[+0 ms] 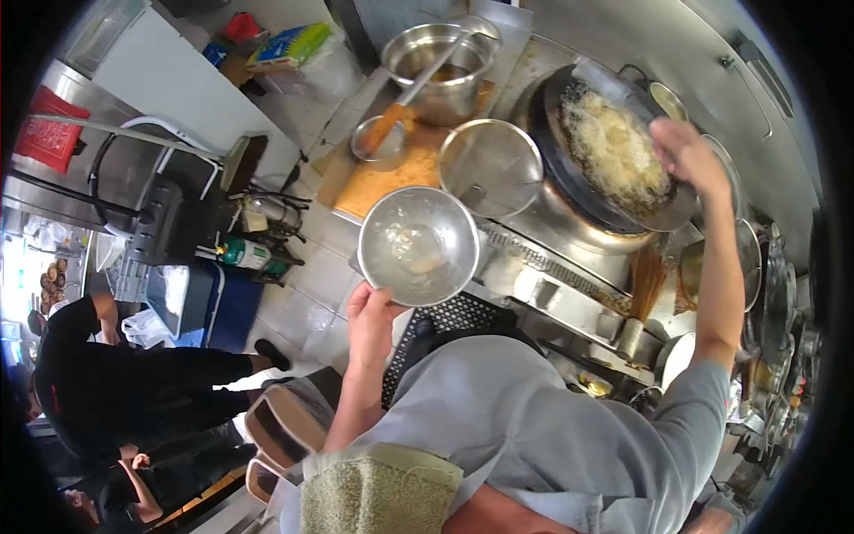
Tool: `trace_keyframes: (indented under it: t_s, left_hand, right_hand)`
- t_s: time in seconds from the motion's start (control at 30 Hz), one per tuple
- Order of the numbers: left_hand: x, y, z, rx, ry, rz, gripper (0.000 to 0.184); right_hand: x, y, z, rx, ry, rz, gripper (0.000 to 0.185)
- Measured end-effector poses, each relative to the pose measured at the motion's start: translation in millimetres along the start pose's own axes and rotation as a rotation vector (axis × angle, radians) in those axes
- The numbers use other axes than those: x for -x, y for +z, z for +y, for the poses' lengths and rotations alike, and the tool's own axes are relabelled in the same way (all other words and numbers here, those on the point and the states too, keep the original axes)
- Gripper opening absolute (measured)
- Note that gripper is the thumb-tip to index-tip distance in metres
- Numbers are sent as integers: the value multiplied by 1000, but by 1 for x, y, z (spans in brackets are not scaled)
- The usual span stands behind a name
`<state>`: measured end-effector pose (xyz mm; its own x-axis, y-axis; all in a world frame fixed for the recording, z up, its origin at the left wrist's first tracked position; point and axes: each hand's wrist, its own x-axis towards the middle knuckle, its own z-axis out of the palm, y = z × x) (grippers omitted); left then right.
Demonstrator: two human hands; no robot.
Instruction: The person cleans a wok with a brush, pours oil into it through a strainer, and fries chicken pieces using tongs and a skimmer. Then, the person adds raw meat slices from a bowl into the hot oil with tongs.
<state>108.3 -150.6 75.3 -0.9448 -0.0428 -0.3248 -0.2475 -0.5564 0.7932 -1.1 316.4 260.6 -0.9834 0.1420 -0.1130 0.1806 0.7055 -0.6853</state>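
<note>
My left hand (369, 316) grips the rim of a metal bowl (425, 222), its fingers closed on the near edge. A little pale, wet residue lies in the bottom of the bowl. My right hand (685, 156) reaches over the right side of a dark wok (541, 125); its fingers are smeared by motion, so I cannot tell what they hold, if anything. In the wok, pale yellow food (614, 133) fries in foaming oil. A round mesh strainer (491, 167) rests between the bowl and the wok.
A steel pot (445, 102) stands behind the strainer, with a wooden-handled ladle (387, 125) across it. A bamboo wok brush (648, 283) stands right of the stove. More pans line the right wall. At far left are people in dark clothes (133, 369) and a blue cooler (227, 307).
</note>
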Motion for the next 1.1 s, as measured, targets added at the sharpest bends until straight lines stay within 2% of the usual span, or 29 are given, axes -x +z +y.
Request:
trace_keyframes:
  t_s: [0.03, 0.07, 0.13, 0.2, 0.27, 0.33, 0.4, 0.47, 0.53, 0.57, 0.63, 0.67, 0.7, 0.8, 0.87, 0.93, 1.1]
  left_hand:
    - [-1, -5, 11, -2, -3, -14, 11]
    - [-3, -12, 21, -2, -11, -31, 11]
    - [-8, -37, 37, -51, -12, -29, 10]
    - [-12, -59, 49, -60, 38, -16, 10]
    - [-12, -79, 58, -24, 45, 6, 9]
    - [-12, -100, 64, -2, 52, 26, 9]
    - [-6, -112, 71, 23, 54, 58, 9]
    - [0, -123, 77, 31, 53, 76, 9]
    - [8, -132, 80, 31, 46, 79, 11]
    - [12, -138, 80, 15, 36, 88, 18]
    - [17, -147, 81, -14, 17, 101, 33]
    - [19, -149, 81, 25, 28, 117, 28]
    - [22, -150, 82, 64, 36, 131, 23]
    - [19, -147, 87, 93, 20, 121, 19]
    - [14, -151, 90, 73, -13, 94, 19]
    - [-1, -150, 85, 60, -64, 33, 19]
    - [-28, -95, 69, -63, -203, -290, 19]
  right_hand:
    - [4, 27, -9, -56, 29, -129, 43]
    - [10, 59, -22, -71, 133, -157, 45]
    - [18, 123, -52, -54, 134, -233, 43]
    - [3, 185, -62, -118, 147, -401, 42]
    - [-35, 252, -50, -415, 108, -623, 42]
    - [-63, 321, -56, -847, 153, -679, 44]
    - [-86, 380, -81, -1232, 439, -545, 45]
    - [-112, 421, -95, -1631, 579, -646, 47]
    - [-111, 444, -131, -1806, 523, -397, 49]
    - [-107, 450, -143, -1884, 494, -268, 51]
    - [-94, 455, -154, -1918, 540, -263, 54]
    - [-87, 456, -157, -1936, 561, -258, 55]
    - [-81, 454, -146, -1983, 630, -353, 60]
    - [-23, 422, -122, -1668, 427, -397, 60]
    - [25, 390, -95, -1464, 265, -484, 54]
    - [74, 360, -62, -1358, 190, -422, 50]
    - [199, 325, 27, -1367, 283, -133, 45]
